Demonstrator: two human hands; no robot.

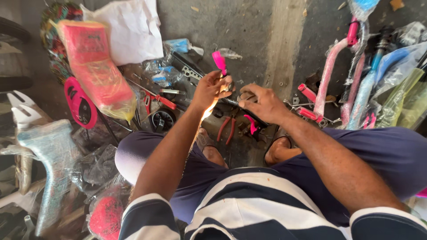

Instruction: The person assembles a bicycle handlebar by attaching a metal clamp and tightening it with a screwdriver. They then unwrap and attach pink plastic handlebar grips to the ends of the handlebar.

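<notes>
head view: a person sits low over a grey concrete floor (pixel 231 22), knees spread, in dark blue shorts and a navy-and-white striped shirt, bare feet showing between the knees. the left hand (pixel 210 89) is raised in front of the body with its fingers (pixel 226 84) curled shut around a small bicycle handlebar (pixel 231 101), gripping it just below the pink handlebar grip (pixel 219 61) that sticks up and away from the hand. the right hand (pixel 262 103) is just beside it, fingers closed over the same dark metal bar from above, so the two hands nearly touch; what the fingertips pinch there is too small to tell. the handlebar is held above the floor, between the hands and over the feet.

on the floor under the hands lie red-handled pliers (pixel 227 130), and just to their right a pink part (pixel 252 124) on a dark piece. to the left a red-handled tool (pixel 158 101) lies near a small black wheel (pixel 163 119). farther left stands a pink chain guard (pixel 79 104), and above it a pink bundle wrapped in clear plastic (pixel 95 71) leans beside a sheet of white paper (pixel 133 31). at the far left a pale blue glittery frame piece in plastic wrap (pixel 51 155) stands upright.

on the right side, well apart from the hands, pink bicycle frame tubes (pixel 329 75) lean together with a light blue tube in plastic (pixel 371 86), and two short pink grips (pixel 308 93) lie near their base.
</notes>
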